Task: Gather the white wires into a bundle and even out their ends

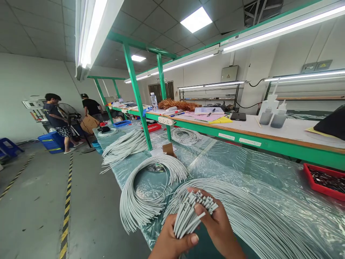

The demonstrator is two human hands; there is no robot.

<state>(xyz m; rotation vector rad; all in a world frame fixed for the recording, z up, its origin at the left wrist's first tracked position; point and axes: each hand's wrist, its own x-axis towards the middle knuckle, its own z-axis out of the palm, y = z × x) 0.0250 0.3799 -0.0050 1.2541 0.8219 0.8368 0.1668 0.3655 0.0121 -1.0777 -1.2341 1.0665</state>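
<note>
You are holding a thick bundle of pale grey sheathed cables [192,216] between your left hand [172,239] and your right hand [217,225], both closed around it just above the surface [269,172], which is covered in clear plastic sheeting. Your left hand cups the bundle from below and your right wraps over its far side, so neither is open. The cut ends fan upward, with a few straying from the rest. The cables appear to run from your grip into a large loose coil [242,212] on the sheeting, with a second coil [142,201] just to its left. The step in hand looks like gathering the ends, and the next move calls for a steady grip that brings those strays into line. A red tray [323,181] of small dark parts sits at the right edge.
</note>
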